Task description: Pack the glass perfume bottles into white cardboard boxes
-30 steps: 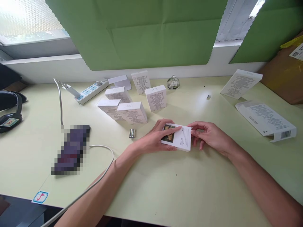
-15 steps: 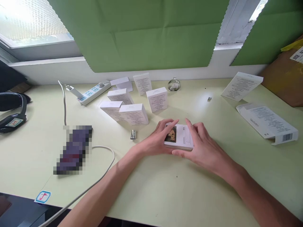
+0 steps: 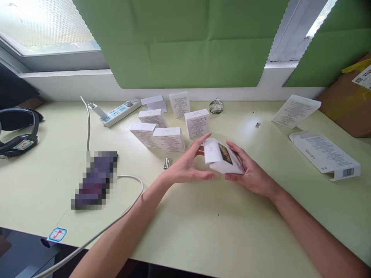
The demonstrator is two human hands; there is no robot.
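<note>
My right hand (image 3: 251, 174) grips a small white box (image 3: 222, 157) with a dark flower picture on one face, held tilted just above the pale green table (image 3: 203, 224). My left hand (image 3: 188, 166) is beside the box's left end with the fingers stretched out and apart, its fingertips near or touching the box's top flap. A small silver cap (image 3: 167, 163) lies on the table just left of my left hand. Behind my hands stands a cluster of several similar white boxes (image 3: 169, 139).
A glass perfume bottle (image 3: 216, 107) stands at the back by the wall. A power strip (image 3: 120, 112), a white cable (image 3: 127, 185) and a blurred dark object (image 3: 95, 179) lie to the left, a headset (image 3: 17, 135) far left. Flattened white cartons (image 3: 326, 152) and a cardboard box (image 3: 348, 100) sit right.
The box has been lifted off the table and turned on edge in my right hand. My left hand let go of it and opened beside it.
</note>
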